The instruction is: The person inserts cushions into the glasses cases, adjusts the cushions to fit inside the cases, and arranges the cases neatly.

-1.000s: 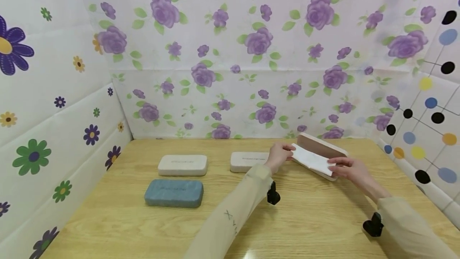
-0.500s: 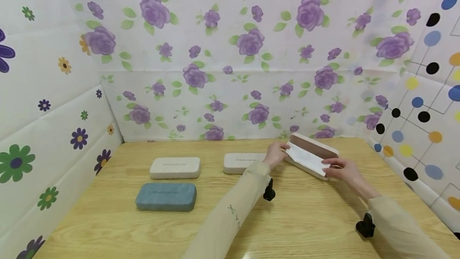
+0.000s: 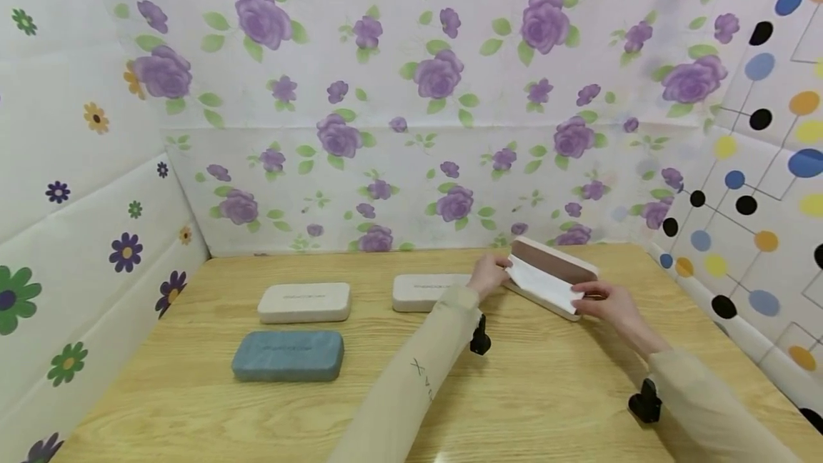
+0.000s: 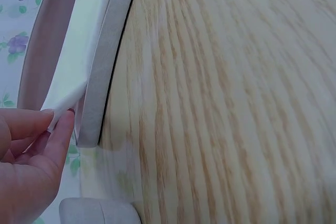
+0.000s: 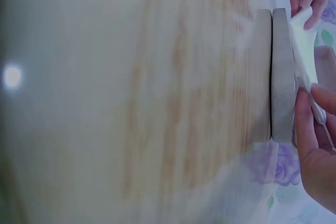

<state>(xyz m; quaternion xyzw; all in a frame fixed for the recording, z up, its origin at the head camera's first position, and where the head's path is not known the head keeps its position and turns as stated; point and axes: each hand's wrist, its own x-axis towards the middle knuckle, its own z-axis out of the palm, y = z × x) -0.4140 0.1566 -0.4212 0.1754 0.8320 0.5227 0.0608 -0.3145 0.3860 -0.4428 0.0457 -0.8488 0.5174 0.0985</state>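
Note:
An open white glasses case [image 3: 549, 260] with a brownish-pink lining stands at the back right of the table, its lid raised toward the wall. Over its lower half lies a folded white cloth [image 3: 543, 284]. My left hand [image 3: 490, 275] pinches the cloth's left end between thumb and fingers, clear in the left wrist view, where the cloth [image 4: 79, 45] stretches along the case. At the other end, my right hand [image 3: 614, 306] pinches the cloth near the case's right corner. The right wrist view shows the cloth [image 5: 304, 56] at the case's rim. The bottom of the case is mostly hidden.
A closed white glasses case [image 3: 421, 293] lies just left of my left hand, partly behind the sleeve. Further left are another white case [image 3: 304, 302] and a blue case [image 3: 288, 356]. Patterned cloth walls border the wooden table [image 3: 527, 391] at back and sides.
The cloth has sunk lower into the open case, with both hands lowering along with it. The head view has turned slightly right. The closed cases stay where they were.

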